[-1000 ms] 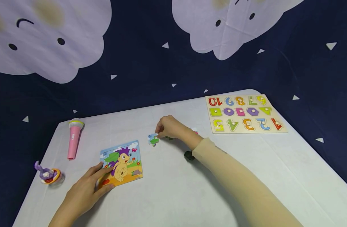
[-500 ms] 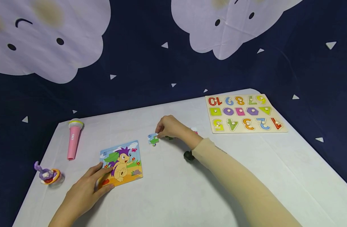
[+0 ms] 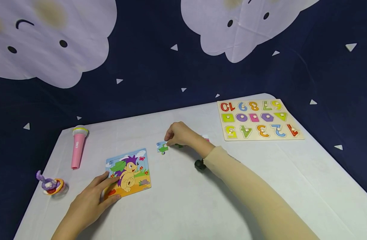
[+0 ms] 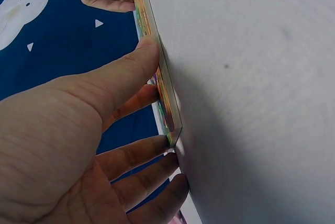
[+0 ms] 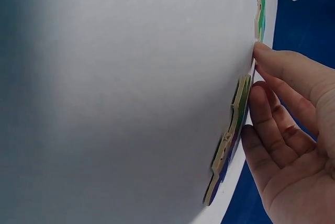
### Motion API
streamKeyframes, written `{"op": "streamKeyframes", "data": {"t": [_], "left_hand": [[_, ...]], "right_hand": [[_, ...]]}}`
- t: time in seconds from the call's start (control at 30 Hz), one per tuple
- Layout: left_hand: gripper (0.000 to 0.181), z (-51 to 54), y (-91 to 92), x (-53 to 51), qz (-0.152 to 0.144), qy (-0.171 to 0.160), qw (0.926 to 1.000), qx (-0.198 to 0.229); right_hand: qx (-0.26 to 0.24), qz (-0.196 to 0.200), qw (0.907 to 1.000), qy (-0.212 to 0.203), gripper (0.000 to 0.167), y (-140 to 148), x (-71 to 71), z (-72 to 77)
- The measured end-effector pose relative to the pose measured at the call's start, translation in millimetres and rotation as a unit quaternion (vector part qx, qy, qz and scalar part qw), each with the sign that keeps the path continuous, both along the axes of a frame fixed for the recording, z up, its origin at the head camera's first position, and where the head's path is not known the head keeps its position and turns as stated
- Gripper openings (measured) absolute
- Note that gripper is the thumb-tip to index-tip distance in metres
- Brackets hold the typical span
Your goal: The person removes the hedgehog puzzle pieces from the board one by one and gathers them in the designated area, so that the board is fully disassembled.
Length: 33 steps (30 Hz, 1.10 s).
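In the head view, my left hand rests on the lower left corner of a hedgehog jigsaw board. Its thumb lies along the near edge and its other fingers are spread over the left side. Farther back, my right hand is bent down to the table, with thumb and index fingertip at the right edge of a blue-and-green jigsaw piece. The right wrist view shows that piece beyond the thumb. More joined pieces lie beneath the other fingers; the right hand mostly hides them in the head view.
A wooden number-and-shape peg board lies at the back right. A pink toy microphone and a small purple-topped toy are on the left. The white table meets a dark blue cloth backdrop.
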<state>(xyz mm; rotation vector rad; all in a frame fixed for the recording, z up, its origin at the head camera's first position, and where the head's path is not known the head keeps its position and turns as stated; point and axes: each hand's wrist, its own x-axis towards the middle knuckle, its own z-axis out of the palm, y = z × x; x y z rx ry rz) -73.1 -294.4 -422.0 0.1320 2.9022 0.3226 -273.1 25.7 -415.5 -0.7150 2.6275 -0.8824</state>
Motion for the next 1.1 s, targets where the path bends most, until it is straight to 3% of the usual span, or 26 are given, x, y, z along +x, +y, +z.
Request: {"op": "streamKeyframes", "data": {"t": [0.3,0.6,0.93,1.1], "left_hand": [[0.074,2.9,-2.5,-0.8,0.001,0.010,0.9999,-0.002],[0.070,9.0,13.1,-1.4,-0.008,0.021,0.9997,-0.014],[0.050,10.8,36.4,-1.1,-0.060,0.109,0.9919,0.027],[0.045,7.0,39.2,-4.7,-0.067,0.119,0.9902,0.030]], "right_hand": [[-0.013,0.025,0.9995,0.013,0.016,-6,7.5,6.8],[0.021,0.090,0.9939,0.060,0.024,-27,37.9,17.8],[0.087,0.143,0.9801,0.106,0.028,-56,65.4,6.5],[0.095,0.150,0.9761,0.125,0.030,-65,69.8,2.6]]}}
